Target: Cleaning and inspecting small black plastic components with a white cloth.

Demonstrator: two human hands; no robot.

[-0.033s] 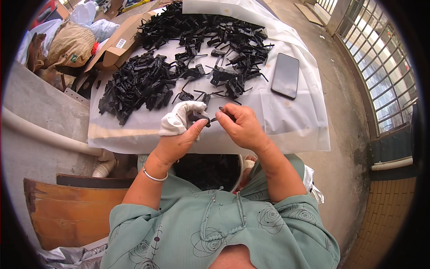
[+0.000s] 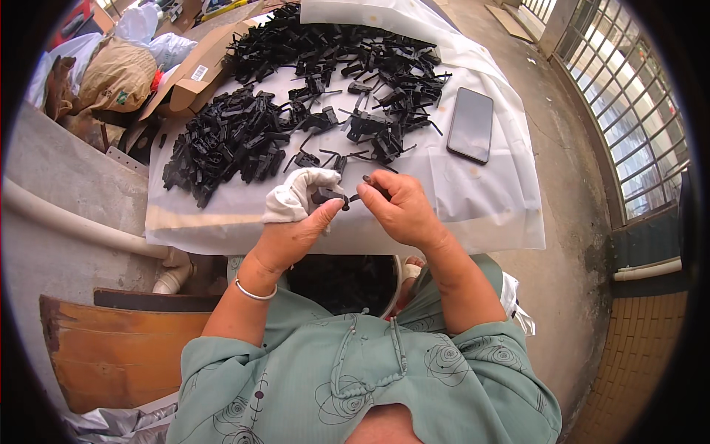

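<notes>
Near the front edge of the table, my left hand (image 2: 299, 233) is closed on a small black plastic part (image 2: 325, 195). A white cloth (image 2: 290, 201) covers most of its fingers, with the bare thumb pressed on the part. Just to the right, my right hand (image 2: 399, 211) is closed, thumb and fingers pinching a thin dark piece that meets the part's right end. Whether that piece belongs to the part or is a separate tool, I cannot tell. Several similar black parts with thin arms (image 2: 305, 158) lie just beyond my hands.
A dense heap of black parts (image 2: 229, 137) covers the table's left, and another (image 2: 333, 44) its back. At the right lies a phone (image 2: 471, 126). The table has a white plastic cover (image 2: 510, 211). A cardboard box (image 2: 194, 89) stands at left; a container (image 2: 396, 285) sits below the front edge.
</notes>
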